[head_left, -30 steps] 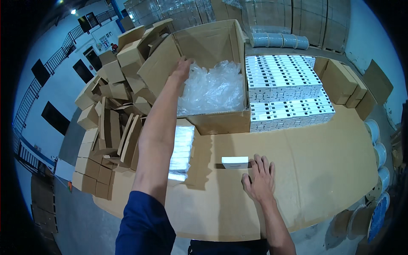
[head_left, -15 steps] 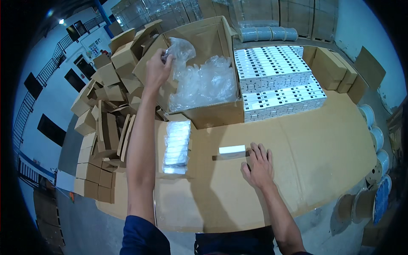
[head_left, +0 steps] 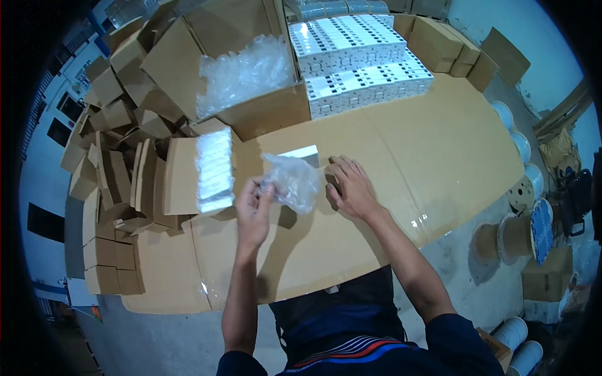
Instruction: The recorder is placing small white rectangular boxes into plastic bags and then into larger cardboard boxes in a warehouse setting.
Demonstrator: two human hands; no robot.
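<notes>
The left hand (head_left: 254,210) pinches a clear plastic bag (head_left: 291,182) in a narrow grip; the bag hangs to its right, above the cardboard surface (head_left: 439,156). The right hand (head_left: 351,188) rests flat and open just beside it.

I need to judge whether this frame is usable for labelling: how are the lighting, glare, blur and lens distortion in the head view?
Head view: strong fisheye, the cardboard-covered table edge bows and the corners go black; light is bluish and even; soft shadows under the left hand and right hand; the clear plastic bag and the bagged stack glint white; focus is fair, no marked motion blur.
</notes>
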